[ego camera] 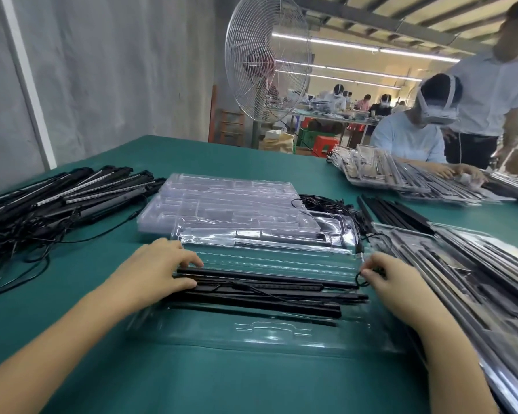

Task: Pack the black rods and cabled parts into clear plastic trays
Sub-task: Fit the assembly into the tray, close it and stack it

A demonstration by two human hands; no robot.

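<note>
Green-covered bench (102,282), seen from above a worker's two bare hands. Dead centre, a clear plastic tray (269,334) lying flat near the front edge, with several black rods (266,295) laid lengthwise across it, side by side and slightly staggered. Left hand (159,268) at the rods' left ends, fingers curled over the topmost rod and thumb pressed against a lower one, gripping the bundle. Right hand (393,283) at the opposite end, thumb and forefinger pinching a small loop of thin black cable (360,279) just off the rods' right tips.

Just behind, a second tray (266,234) holding a few dark parts, then a stack of empty clear trays (222,198). Far left, a heap of cabled rods (66,195), wires trailing over the bench toward the left forearm. Far right, loose black bars (401,213) and a row of packed trays (476,279) crowding close beside the right wrist.

Across the bench, a seated person in a white headset (410,135) with hands on more trays, a second person (491,94) standing alongside. Behind, a large wire-caged fan (266,64).
</note>
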